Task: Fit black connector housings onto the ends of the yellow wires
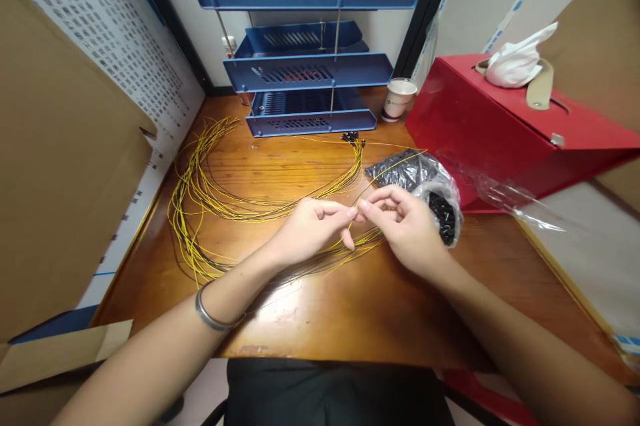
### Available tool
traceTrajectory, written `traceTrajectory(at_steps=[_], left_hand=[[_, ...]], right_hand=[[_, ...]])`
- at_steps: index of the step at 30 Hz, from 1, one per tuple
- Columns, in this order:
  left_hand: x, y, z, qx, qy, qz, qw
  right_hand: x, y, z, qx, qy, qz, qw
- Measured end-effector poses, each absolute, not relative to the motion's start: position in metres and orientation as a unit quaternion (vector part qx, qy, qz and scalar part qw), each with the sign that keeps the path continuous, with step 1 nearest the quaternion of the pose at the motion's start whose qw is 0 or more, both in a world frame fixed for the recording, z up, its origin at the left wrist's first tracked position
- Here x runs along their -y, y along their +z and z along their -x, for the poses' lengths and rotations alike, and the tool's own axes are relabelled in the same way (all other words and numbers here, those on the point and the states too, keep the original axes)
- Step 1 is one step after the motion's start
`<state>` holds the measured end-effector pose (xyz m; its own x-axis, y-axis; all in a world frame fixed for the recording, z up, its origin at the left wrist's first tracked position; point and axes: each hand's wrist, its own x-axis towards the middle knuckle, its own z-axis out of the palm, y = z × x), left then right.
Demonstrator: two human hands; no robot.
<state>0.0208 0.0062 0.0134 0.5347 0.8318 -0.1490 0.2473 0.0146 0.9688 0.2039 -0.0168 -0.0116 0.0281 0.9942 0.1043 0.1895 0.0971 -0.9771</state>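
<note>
Two bare hands meet at the centre of the frame above the brown wooden table. Left hand and right hand each pinch, fingertips pressed together, a thin yellow wire that runs up right toward a clear plastic bag of small black parts. Loose yellow wires curve across the table at centre left. Blue stacked metal trays stand at top centre, beside a white paper cup and a red box.
</note>
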Motion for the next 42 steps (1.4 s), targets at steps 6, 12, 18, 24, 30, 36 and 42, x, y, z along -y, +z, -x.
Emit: traceTrajectory(at_steps=[6,12,18,24,30,36,42], left_hand=[[-0.007,0.007,-0.020,-0.388,0.231,-0.679,0.579],[-0.010,0.002,-0.017,-0.360,0.209,-0.674,0.611],[-0.009,0.004,-0.017,-0.368,0.191,-0.663,0.624],[-0.011,0.006,-0.019,-0.378,0.227,-0.606,0.662],[-0.013,0.006,-0.021,-0.389,0.259,-0.575,0.671],[-0.014,0.000,-0.021,-0.380,0.286,-0.576,0.665],[-0.011,-0.001,-0.022,-0.374,0.297,-0.617,0.625]], right_hand=[[0.012,-0.008,-0.206,0.523,0.536,0.476,0.461],[0.011,-0.008,-0.211,0.449,0.557,0.495,0.493],[0.010,-0.005,-0.211,0.400,0.597,0.463,0.518],[0.004,0.003,-0.214,0.330,0.550,0.461,0.613],[-0.001,0.005,-0.222,0.312,0.511,0.471,0.648],[-0.001,0.005,-0.224,0.327,0.497,0.491,0.637],[0.009,0.000,-0.215,0.464,0.524,0.483,0.527]])
